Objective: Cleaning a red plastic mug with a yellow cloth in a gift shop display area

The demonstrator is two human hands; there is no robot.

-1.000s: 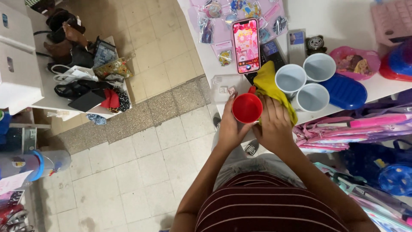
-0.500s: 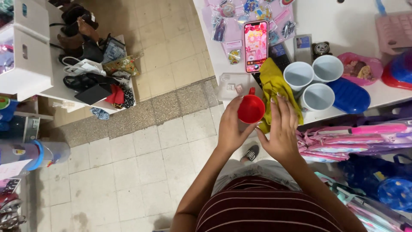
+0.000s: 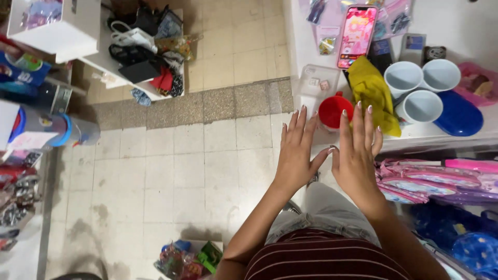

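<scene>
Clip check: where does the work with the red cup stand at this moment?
Done: the red cup stands on the white counter beside the yellow cloth. In hand: nothing; left hand and right hand hover flat and empty. Left: three white cups sit unstacked by the blue lid.

A round red plastic cup sits on the white bench beside a crumpled yellow cloth, three pale blue mugs (white-looking inside) and a deep blue oval lid; the shirt is maroon with thin white stripes.
</scene>
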